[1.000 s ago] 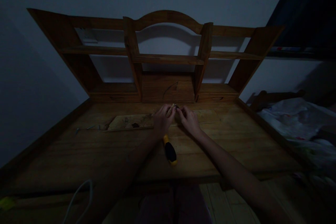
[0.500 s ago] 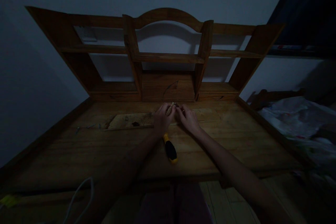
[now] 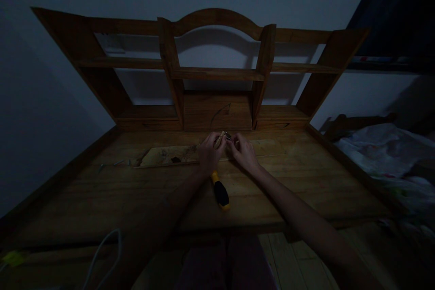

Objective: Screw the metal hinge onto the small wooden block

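Note:
Over the desk, my left hand [image 3: 210, 150] is closed around a thin, light wood-coloured piece [image 3: 220, 138]. Right beside it, my right hand [image 3: 243, 151] has its fingers pinched at a small dark metal part [image 3: 228, 136] at the end of that piece. The dim light hides what exactly the metal part is. Below both hands lies a flat strip of pale, worn board [image 3: 159, 156] with dark stains. A screwdriver with a yellow and black handle [image 3: 221, 194] rests on the desk nearer to me, its front end hidden by my left arm.
The wooden desk [image 3: 292, 181] carries a shelf unit [image 3: 217, 74] along its back. Several small metal pieces [image 3: 118, 162] lie at the left. A white cable [image 3: 119, 244] loops at the front left. Plastic-covered things [image 3: 387, 149] are piled beyond the right edge.
My right fingers have shifted slightly, and more of the dark metal part shows between my hands. My left hand keeps its hold, and the screwdriver has stayed put.

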